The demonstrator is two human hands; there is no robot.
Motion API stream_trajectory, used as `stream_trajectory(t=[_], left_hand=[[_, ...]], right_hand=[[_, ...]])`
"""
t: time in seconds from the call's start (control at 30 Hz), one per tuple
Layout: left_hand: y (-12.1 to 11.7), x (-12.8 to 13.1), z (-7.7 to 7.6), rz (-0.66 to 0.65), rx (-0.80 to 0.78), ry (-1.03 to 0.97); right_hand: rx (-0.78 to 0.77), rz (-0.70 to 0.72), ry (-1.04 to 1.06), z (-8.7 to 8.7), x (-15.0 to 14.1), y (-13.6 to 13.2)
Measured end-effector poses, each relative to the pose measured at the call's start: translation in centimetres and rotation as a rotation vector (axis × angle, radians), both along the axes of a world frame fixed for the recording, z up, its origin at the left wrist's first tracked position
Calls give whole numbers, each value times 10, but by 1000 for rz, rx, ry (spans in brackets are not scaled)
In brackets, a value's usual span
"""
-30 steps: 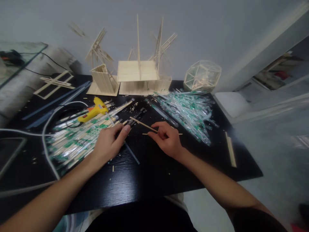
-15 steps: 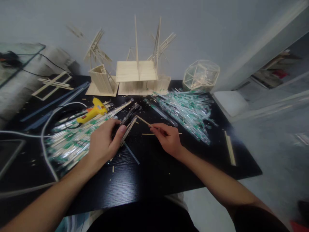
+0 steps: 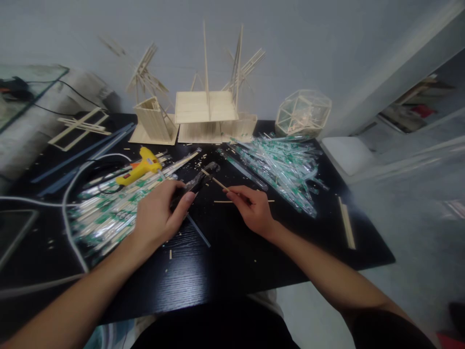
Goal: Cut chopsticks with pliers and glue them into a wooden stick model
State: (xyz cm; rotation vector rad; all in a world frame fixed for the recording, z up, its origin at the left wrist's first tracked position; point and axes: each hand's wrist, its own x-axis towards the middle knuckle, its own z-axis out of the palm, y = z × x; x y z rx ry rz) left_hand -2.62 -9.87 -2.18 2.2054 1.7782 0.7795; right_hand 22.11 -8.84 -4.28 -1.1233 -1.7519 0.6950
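Note:
My left hand (image 3: 160, 208) is wrapped round dark pliers (image 3: 199, 183), whose head points away and to the right. Between the fingers of my right hand (image 3: 251, 206) is a thin wooden stick (image 3: 218, 182), its far end at the pliers' jaws. Blur hides whether the jaws bite right through it. Below the right hand another thin wooden stick (image 3: 222, 201) lies on the black table (image 3: 232, 261). Small wood offcuts (image 3: 199, 166) are scattered around the jaws.
A yellow glue gun (image 3: 140, 169) lies on wrapped sticks (image 3: 109, 213) at left, near a white cable (image 3: 64, 208). Clear-green wrappers (image 3: 283, 165) pile at right. Wooden stick models (image 3: 205, 106) and a faceted frame (image 3: 303, 114) stand at the back. More sticks (image 3: 347, 225) lie near the right edge.
The pliers' jaws, apart before, have come together at the stick's far end, and their head has shifted slightly right and nearer. My right hand has stayed almost in place.

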Motion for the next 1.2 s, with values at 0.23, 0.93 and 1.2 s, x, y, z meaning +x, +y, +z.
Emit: stream_trajectory(t=[0.23,0.93,1.2], left_hand=[[-2,4,1,1,-28,24],[-4,9,1,-188,-125,62],[-4,8,1,-188,-104,40]], right_hand=[[-5,17,-14,0,0,-1],[-377,195,357,10,-5,-9],[-397,191,360,16,-7,-12]])
